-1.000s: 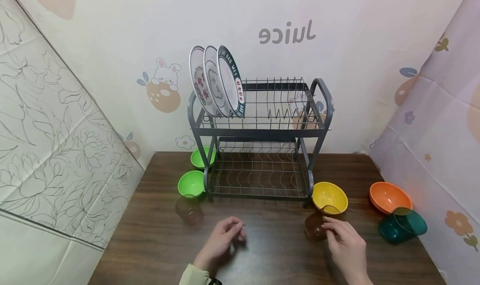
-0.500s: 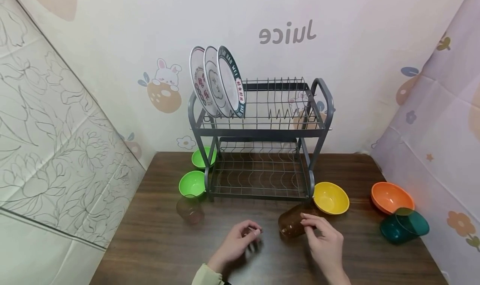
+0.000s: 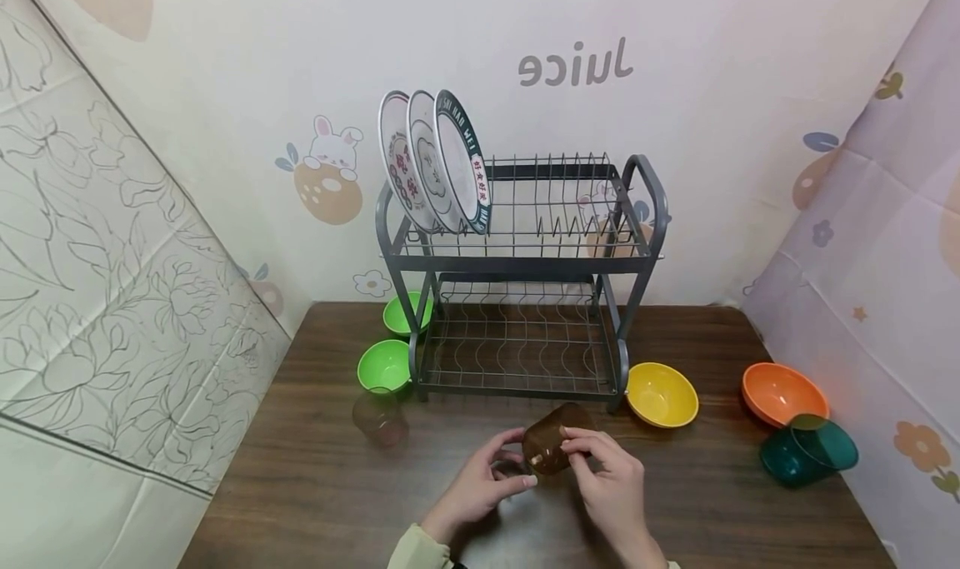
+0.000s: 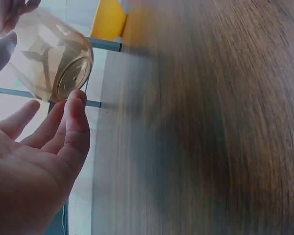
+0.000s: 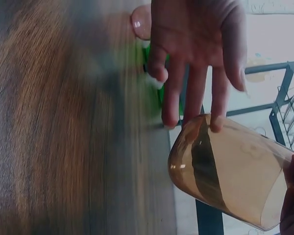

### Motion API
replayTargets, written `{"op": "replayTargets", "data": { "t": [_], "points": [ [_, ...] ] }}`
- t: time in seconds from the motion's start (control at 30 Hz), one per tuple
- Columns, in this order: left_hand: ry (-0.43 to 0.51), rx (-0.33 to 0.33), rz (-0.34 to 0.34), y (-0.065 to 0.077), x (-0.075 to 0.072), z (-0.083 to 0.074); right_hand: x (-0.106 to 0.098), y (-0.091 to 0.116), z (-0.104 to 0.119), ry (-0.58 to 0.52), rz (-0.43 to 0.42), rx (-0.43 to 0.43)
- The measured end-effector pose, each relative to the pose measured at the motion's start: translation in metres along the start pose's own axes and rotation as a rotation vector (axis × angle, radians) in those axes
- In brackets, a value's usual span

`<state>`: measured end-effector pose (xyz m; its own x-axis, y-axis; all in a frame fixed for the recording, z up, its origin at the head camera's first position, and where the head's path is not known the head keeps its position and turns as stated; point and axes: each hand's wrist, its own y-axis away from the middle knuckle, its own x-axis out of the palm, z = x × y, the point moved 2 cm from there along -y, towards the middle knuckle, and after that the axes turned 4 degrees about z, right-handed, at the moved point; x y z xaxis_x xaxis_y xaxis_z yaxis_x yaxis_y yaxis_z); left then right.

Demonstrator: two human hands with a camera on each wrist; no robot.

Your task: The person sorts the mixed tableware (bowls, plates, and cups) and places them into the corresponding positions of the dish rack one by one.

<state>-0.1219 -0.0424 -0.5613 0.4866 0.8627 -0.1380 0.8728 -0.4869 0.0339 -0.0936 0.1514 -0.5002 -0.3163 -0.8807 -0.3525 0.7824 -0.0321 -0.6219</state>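
A see-through amber cup is tilted above the table in front of the rack. At its rim end, my right hand pinches it; in the right wrist view only the fingertips show at the cup's edge. My left hand is at the cup's base with its fingers spread and fairly straight. In the left wrist view, a fingertip meets the round base of the amber cup; the right wrist view also shows left fingertips against its side.
A two-tier dish rack holds several upright plates at top left. Two green bowls and another amber cup are left. A yellow bowl, orange bowl and teal cup are right.
My right hand has brought the amber cup leftward from beside the yellow bowl and tilted it. My left hand has moved right, opened its fingers and reached the cup's base.
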Motion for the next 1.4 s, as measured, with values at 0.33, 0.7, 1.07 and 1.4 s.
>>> {"op": "replayTargets", "data": {
  "t": [0.33,0.7,1.07,1.4],
  "points": [
    [-0.003,-0.034,-0.008,-0.004,0.003,0.000,0.007,0.003,0.007,-0.094,0.058,0.083],
    [-0.007,0.010,-0.027,-0.002,-0.003,0.004,-0.001,-0.009,0.036,-0.124,0.020,0.142],
    [0.049,0.115,-0.094,-0.001,-0.019,-0.003,0.006,0.009,-0.006,-0.147,0.074,0.195],
    [0.145,0.171,-0.190,-0.003,-0.030,-0.011,0.010,0.015,-0.015,-0.145,0.154,0.284]
  ]
}}
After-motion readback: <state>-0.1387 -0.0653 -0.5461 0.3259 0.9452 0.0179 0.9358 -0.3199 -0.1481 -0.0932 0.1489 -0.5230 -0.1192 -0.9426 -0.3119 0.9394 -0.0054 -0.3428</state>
